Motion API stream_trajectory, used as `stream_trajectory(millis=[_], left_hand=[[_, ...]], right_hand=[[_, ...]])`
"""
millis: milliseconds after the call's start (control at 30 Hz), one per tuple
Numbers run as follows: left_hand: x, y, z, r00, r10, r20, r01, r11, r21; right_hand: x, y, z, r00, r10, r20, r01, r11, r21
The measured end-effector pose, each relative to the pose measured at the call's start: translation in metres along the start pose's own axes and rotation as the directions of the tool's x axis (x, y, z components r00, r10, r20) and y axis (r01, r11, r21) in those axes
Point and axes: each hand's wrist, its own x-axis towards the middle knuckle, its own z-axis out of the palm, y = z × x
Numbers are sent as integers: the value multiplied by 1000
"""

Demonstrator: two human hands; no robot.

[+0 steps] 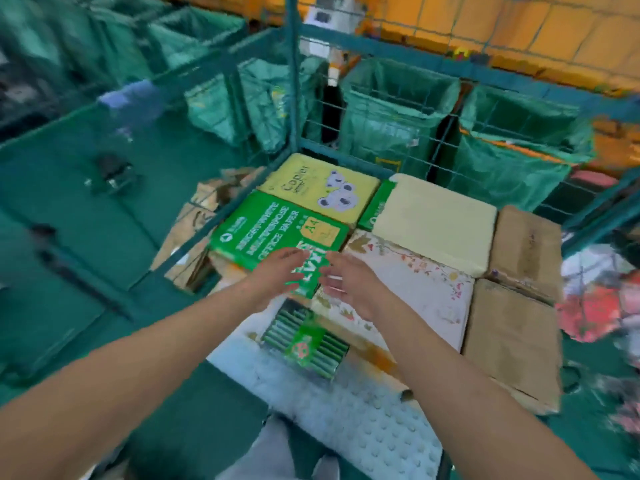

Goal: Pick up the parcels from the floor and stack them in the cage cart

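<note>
Filling most of the view, the green wire cage cart stands on a green floor, with green sacks hanging behind its rear mesh. Parcels lie packed flat inside it in one close layer. Along the right side sit two brown cardboard boxes, one behind the other and touching. Beside them, toward the rear, lies a pale cream parcel with a green end face. In front of that lies a white floral-printed parcel, touching the cream one. At the near edge lies a white bubble-wrap mailer, and a small green striped packet rests on top of it. In the rear left corner sits a yellow copier-paper pack printed with a koala, and just in front of it, touching, lies a green A4 office paper pack, tilted slightly over flattened brown cardboard at the cart's left side. Both bare forearms reach in from below. The left hand and the right hand hover close together over the near corner of the green office paper pack, fingers extended and loose, gripping nothing; motion blur hides whether the fingertips touch the pack.
</note>
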Motion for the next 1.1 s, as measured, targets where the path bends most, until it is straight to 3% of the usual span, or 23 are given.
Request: stream_trajectory(millis=[167, 367, 700, 1100], left_hand=[[-89, -48, -54, 984, 13, -180, -47, 982, -185], [-154, -99, -120, 924, -17, -382, -114, 942, -317], [-235, -159, -245, 818, -128, -561, -148, 896, -419], [-309, -261, -423, 647, -347, -679, -202, 780, -592]], right_hand=[[-30, 35, 75, 977, 5, 214, 28, 988, -149], [-41, 70, 146, 934, 61, 351, 67, 938, -339], [-44, 98, 289, 860, 181, 477, 132, 824, -552], [-23, 145, 506, 732, 362, 577, 301, 589, -750]])
